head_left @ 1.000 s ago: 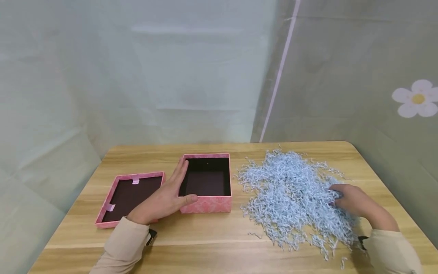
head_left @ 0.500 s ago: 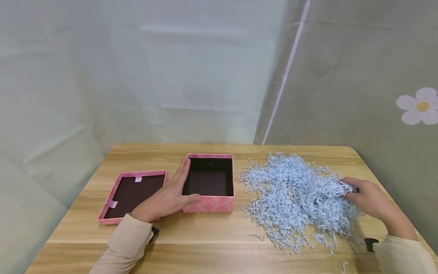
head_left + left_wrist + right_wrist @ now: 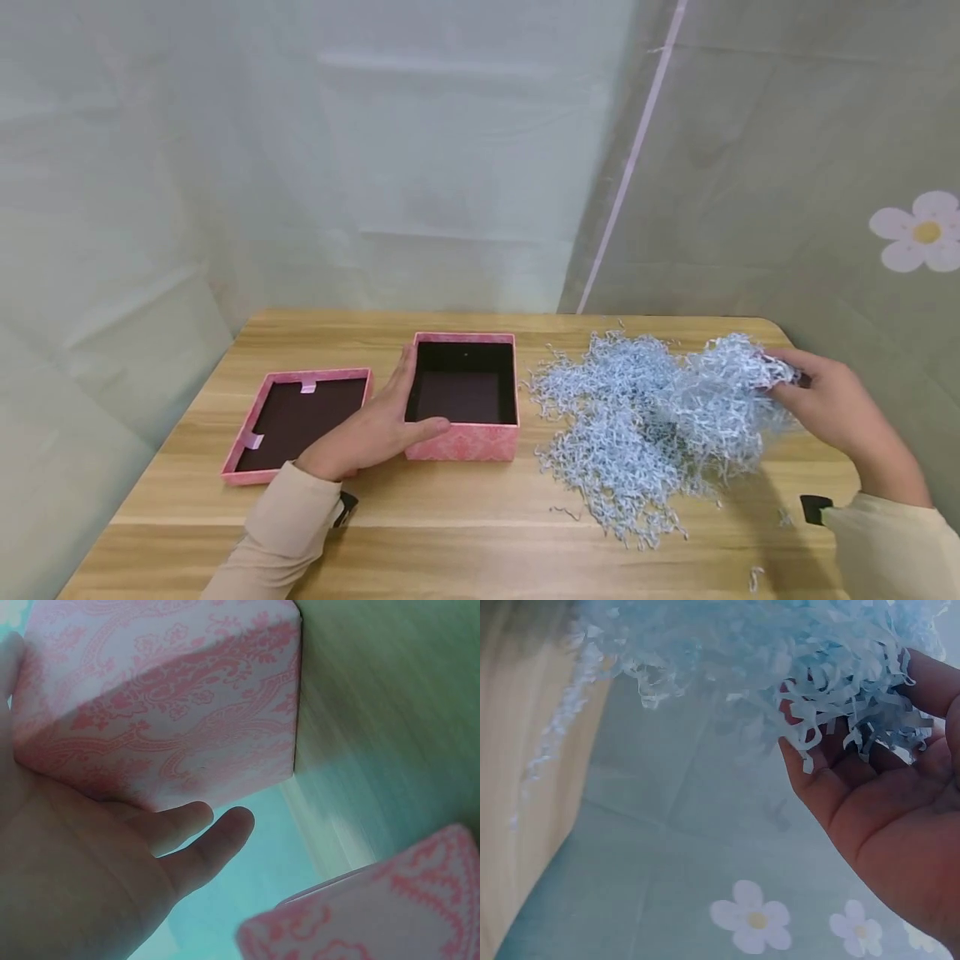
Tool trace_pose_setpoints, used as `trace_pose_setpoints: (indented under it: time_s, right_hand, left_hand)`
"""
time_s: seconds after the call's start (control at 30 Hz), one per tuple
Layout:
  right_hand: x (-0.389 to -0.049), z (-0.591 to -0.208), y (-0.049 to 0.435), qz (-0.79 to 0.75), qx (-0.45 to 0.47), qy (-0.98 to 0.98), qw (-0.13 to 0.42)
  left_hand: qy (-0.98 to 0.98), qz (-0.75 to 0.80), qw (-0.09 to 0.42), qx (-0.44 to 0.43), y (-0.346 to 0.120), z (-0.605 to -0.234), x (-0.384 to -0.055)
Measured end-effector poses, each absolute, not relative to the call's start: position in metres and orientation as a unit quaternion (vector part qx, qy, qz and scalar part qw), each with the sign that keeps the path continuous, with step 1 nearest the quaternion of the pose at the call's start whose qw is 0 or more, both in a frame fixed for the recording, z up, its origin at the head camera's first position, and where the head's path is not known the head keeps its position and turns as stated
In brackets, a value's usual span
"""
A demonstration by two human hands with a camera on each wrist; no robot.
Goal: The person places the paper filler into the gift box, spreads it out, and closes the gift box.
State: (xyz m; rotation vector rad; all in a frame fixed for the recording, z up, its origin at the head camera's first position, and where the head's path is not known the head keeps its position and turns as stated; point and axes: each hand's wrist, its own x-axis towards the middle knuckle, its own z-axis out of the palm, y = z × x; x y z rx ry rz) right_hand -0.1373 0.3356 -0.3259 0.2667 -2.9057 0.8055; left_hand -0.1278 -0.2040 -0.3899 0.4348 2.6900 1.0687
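1. Fingers of the right hand (image 3: 836, 408) are curled into a clump of shredded paper (image 3: 723, 404), grasping it; loose strands probably call for that bunched grip.
2. Clump is up at the right side of the paper pile (image 3: 618, 433); can't tell whether its lowest strands touch.
3. Left hand (image 3: 378, 429) not clenched: straight fingers along the left wall of the pink box (image 3: 465, 443), thumb at its front, likely steadying it.
4. Box upright, open side up, black interior, damask-like print outside.
5. Lid (image 3: 315, 412) lies inside-up left of the box, presumably there to leave the opening free.
6. Paper: pale blue, thin, crinkled, tangled; stray bits on the table (image 3: 465, 542).
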Motion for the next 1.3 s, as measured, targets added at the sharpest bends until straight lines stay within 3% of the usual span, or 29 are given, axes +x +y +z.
trace_pose_setpoints:
  time_s: [0.6, 1.0, 1.3]
  right_hand:
    - [-0.146, -0.262, 0.301, 0.346, 0.007, -0.921, 0.178]
    - [-0.157, -0.212, 0.265, 0.389, 0.02, -0.879, 0.276]
    - [-0.157, -0.215, 0.254, 0.42, 0.026, -0.836, 0.353]
  left_hand:
    - [0.902, 0.393, 0.109, 0.144, -0.204, -0.39, -0.127]
    - [0.899, 0.398, 0.106, 0.15, -0.203, -0.389, -0.126]
    - [0.883, 0.392, 0.148, 0.212, -0.175, -0.427, -0.178]
